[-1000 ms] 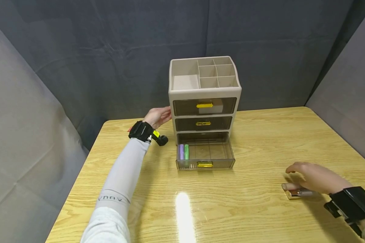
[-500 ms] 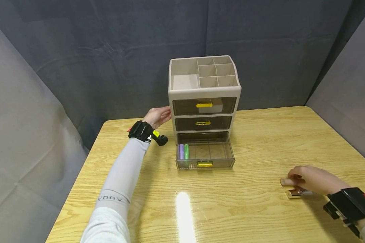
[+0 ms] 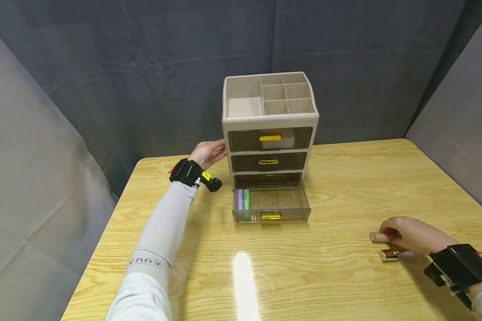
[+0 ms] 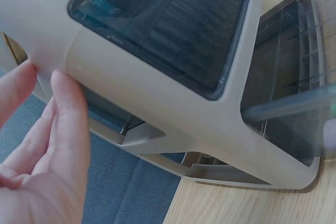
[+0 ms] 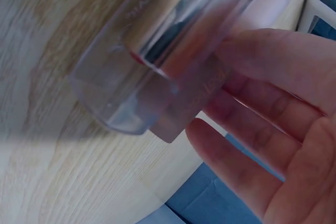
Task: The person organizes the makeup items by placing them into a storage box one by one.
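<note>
On worktop [image 3: 345,187], near right edge: right hand [image 3: 411,234] curled round a pale tube [image 3: 379,237], metallic tube [image 3: 389,254] just beside. Left hand [image 3: 209,153], fingers straight, steadying organiser [image 3: 270,122]. Bottom drawer [image 3: 271,203] open, holding two tubes [image 3: 243,200]; both others not yet stowed.

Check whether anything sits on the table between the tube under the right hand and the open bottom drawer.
Nothing visible does. The right hand holds the tube; only bare table lies between it and the open bottom drawer. A second tube lies nearer the camera, off that line.
</note>
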